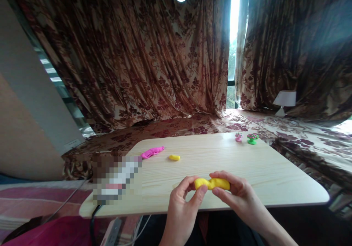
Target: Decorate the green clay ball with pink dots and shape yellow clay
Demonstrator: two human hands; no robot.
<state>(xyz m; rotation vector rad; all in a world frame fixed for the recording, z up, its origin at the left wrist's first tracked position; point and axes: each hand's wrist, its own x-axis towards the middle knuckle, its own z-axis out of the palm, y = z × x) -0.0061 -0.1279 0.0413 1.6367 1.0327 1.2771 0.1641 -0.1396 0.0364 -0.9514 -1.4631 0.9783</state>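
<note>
Between my two hands is a thick roll of yellow modelling clay, held level above the front part of the table and pinched narrower near its middle. My left hand grips its left end with thumb and fingers. On the other end, my right hand has its thumb below and fingers above. A smaller yellow clay piece lies on the table farther back. To the left of that lies a long, lumpy strip of pink clay.
Two small mushroom-like figures, one pink and one green, stand at the table's back right. A blurred-out object with a black cable covers the left side. A power strip sits below the front edge.
</note>
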